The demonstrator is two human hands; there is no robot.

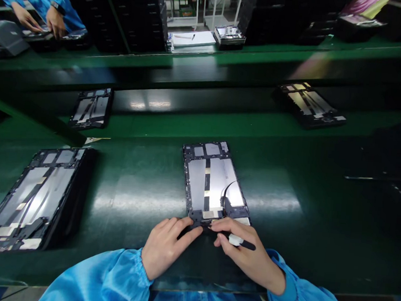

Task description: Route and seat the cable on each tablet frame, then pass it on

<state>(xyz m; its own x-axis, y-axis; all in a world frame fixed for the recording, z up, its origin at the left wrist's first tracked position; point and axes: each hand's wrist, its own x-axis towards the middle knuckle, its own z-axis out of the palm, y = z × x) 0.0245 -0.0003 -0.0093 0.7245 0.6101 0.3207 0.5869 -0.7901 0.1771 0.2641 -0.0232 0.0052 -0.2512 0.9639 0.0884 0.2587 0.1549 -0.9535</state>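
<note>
An opened tablet [196,178] lies on the green bench in front of me, its silver inner plates and dark ribbon cable showing. A thin black cable [223,194] curves up loosely near its lower right. My left hand [167,241] grips the near left corner, with thumb and forefinger at the edge. Between the fingers of my right hand [244,252] is a slim black tool with a white wrap [236,240]. That tool points at the tablet's near edge, and its tip is mostly hidden by my fingers.
To the left, a stack of opened tablets [38,197] stands on the bench. Behind the bench lie another tablet [91,108] and a blurred one [311,104]. A green slanted post [31,112] rises at left. A co-worker's hands [43,20] work beyond the green ledge [142,54].
</note>
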